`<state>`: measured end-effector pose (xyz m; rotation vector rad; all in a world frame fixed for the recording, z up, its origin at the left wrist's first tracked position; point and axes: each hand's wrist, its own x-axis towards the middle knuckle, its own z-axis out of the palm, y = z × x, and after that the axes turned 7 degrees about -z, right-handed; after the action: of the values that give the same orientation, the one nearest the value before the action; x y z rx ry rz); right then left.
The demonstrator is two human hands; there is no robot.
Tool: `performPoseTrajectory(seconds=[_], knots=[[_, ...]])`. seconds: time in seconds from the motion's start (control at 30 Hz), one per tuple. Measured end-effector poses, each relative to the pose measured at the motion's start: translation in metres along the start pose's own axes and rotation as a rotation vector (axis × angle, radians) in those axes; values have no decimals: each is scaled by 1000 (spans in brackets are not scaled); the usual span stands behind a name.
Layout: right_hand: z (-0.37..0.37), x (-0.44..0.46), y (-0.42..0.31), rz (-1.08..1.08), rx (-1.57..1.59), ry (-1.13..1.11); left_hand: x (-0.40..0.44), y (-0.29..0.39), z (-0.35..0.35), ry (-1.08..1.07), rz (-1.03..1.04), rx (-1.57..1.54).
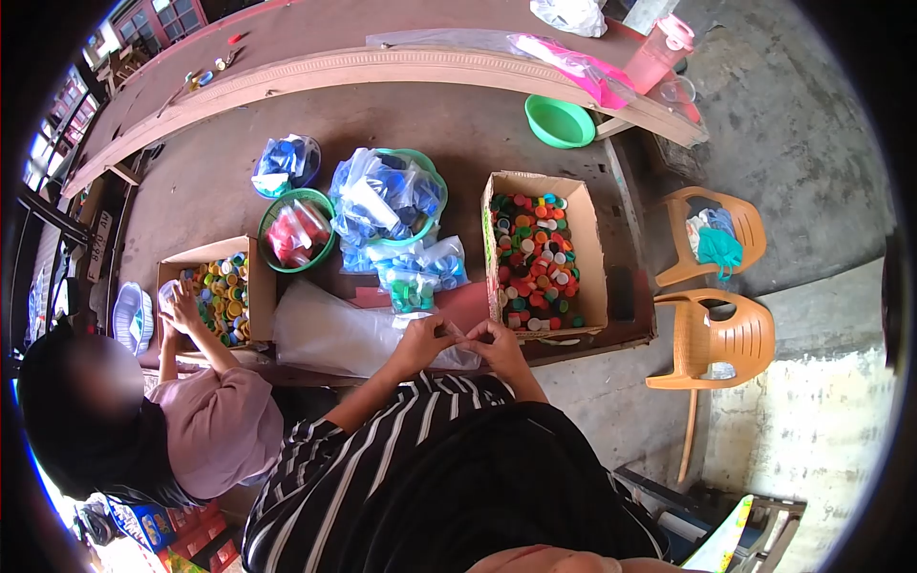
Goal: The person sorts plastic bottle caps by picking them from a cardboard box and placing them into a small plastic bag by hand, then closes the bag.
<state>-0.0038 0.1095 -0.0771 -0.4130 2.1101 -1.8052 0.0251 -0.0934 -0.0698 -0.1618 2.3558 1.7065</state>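
My left hand (425, 346) and my right hand (499, 346) meet at the table's near edge, fingertips pinched close together. Between and below them hangs a clear plastic bag (463, 359), its edge apparently gripped by both hands. Left of my left hand lies a large sheet of clear plastic (330, 329). Just beyond my hands is a small bag of green caps (412, 294). To the right of my right hand stands a cardboard box (590, 248) filled with red, orange, white and green bottle caps (535, 253).
Bagged blue caps (382, 196) fill a green basket (440, 186); a smaller basket (328, 250) holds red ones. At left, a person (215, 420) reaches into another cap box (260, 296). A green basin (560, 122) sits at the back, orange chairs (716, 339) at right.
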Motion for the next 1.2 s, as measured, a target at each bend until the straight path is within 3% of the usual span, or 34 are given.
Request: performPoseTrajectory(seconds=[0.17, 0.3, 0.4, 0.5, 0.6, 0.67, 0.7, 0.8, 0.83, 0.93, 1.07, 1.1, 1.2], knots=[[-42, 20, 11, -120, -118, 168, 6, 24, 1, 161, 65, 173], [-62, 30, -17, -226, -296, 124, 14, 40, 15, 251, 76, 74], [-74, 45, -5, -237, -206, 49, 22, 51, 26, 301, 145, 108], [-99, 64, -12, 6, -146, -204, 30, 52, 31, 292, 228, 221], [-123, 103, 18, -43, -120, -84, 40, 54, 37, 303, 224, 243], [-144, 151, 59, -340, -418, 52, 53, 47, 43, 325, 224, 225], [-149, 164, 68, -264, -626, 63, 54, 52, 43, 347, 227, 237], [-145, 185, 85, -451, -960, 133, 62, 56, 44, 353, 209, 247], [-147, 190, 86, -313, -1017, 6, 64, 57, 43, 359, 225, 259], [-151, 195, 86, -354, -1105, -38, 70, 58, 43, 369, 205, 220], [-163, 216, 100, -369, -683, 142, 71, 66, 38, 385, 138, 167], [-164, 213, 83, -307, -792, 144, 73, 63, 38, 378, 120, 189], [-175, 217, 91, -380, -1070, 44, 78, 58, 36, 337, 95, 247]])
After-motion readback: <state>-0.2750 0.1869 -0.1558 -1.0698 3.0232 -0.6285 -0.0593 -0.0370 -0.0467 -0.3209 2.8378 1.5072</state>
